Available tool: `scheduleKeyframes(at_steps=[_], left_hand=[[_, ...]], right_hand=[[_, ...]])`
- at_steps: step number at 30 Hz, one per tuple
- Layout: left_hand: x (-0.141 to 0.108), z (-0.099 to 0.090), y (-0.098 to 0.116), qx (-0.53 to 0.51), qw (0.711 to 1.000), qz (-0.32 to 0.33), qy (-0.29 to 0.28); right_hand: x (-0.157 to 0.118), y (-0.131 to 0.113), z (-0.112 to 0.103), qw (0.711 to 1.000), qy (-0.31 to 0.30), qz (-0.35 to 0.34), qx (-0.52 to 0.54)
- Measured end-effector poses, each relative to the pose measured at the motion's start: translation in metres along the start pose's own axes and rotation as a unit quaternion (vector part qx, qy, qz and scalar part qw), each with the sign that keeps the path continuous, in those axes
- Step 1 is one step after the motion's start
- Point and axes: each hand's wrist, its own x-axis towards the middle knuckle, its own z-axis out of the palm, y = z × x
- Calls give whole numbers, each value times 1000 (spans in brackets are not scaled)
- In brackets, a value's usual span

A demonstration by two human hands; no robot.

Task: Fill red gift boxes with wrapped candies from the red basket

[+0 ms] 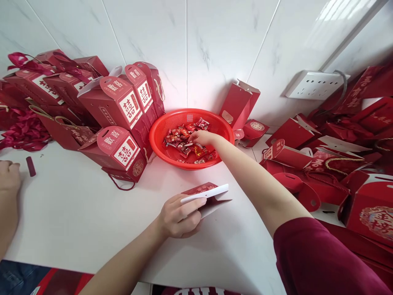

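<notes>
My left hand (181, 217) is closed around a red paper gift box (199, 188), thumb and fingers gripping its side. The box is tilted above the white table, its mouth facing right and its white inner flap showing. Farther back, my right hand (203, 138) is inside a red plastic basket (159, 152), its fingers bent down onto wrapped candies (184, 132). The fingertips lie among the wrappers, so what they hold is partly hidden.
Filled red boxes (123, 102) are stacked left of the basket. Behind it a red box (238, 102) leans on the wall. Folded boxes (294, 155) and a power strip (317, 85) are at right. Another person's hand (9, 176) rests at far left near a dark red piece (30, 166).
</notes>
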Motion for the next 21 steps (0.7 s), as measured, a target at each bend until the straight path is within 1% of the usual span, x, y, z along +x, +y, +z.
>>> scheduleKeyframes(at_steps=[2, 4, 6, 9, 11, 13, 17, 19, 21], left_hand=[[0, 0, 0, -2, 1000, 0, 1], [1, 0, -1, -5, 1000, 0, 1], [1, 0, -1, -4, 1000, 0, -1], [0, -1, -2, -3, 1000, -1, -3], [0, -1, -2, -4, 1000, -7, -4], [0, -2, -2, -8, 1000, -13, -4], [0, -2, -2, -16, 1000, -26, -8], [0, -2, -2, -17, 999, -31, -15], [-1, -3, -3, -16, 999, -32, -22]], right_hand=[[-1, -9, 2, 1000, 12, -18, -18], [-2, -21, 2, 999, 8, -37, -33], [-3, -32, -2, 997, -30, -49, -41], [-5, -39, -11, 992, -113, -40, -44], [-7, -36, -18, 987, -149, -16, -53], [-10, -29, -23, 983, -164, 20, -82], [-20, -15, -22, 962, -202, 92, -162], [-24, -12, -18, 953, -229, 98, -173], [-26, -11, -15, 951, -244, 89, -171]])
